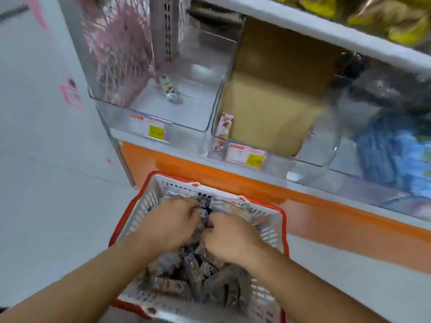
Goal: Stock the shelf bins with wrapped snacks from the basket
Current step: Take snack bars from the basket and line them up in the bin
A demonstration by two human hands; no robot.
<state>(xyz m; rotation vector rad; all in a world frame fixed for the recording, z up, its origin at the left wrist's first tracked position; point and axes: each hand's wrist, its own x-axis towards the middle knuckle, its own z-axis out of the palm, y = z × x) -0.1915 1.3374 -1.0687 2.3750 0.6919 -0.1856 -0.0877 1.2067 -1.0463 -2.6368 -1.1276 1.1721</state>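
Both hands are down in the white slotted plastic basket with the red rim (140,213), knuckles up and nearly meeting over its middle. The left hand (171,221) has its fingers curled into the heap of small dark wrapped snacks (198,278), and the right hand (229,238) does the same just beside it; each seems to be grasping wrappers, though the blur hides exactly how many or which. The rest of the snacks lie piled below the wrists, toward the person, filling most of the basket floor.

Above and beyond the hands, on the shelf with the orange front band (233,180), sits a clear plastic bin (163,122) up and to the left of the grip. It holds only one small wrapped snack (169,89) lying near its back, and carries a white and yellow price tag (151,128) on its front wall. Straight above the right hand stands a second clear bin (326,155) with a brown cardboard box (268,108) inside and a similar tag (246,156) in front. A pale printed packet (224,125) is wedged upright at its left front corner.

Further right, blue wrapped goods (394,155) are smeared by motion and cut off at the edge. Yellow bags (384,17) on the shelf above are only partly in view.
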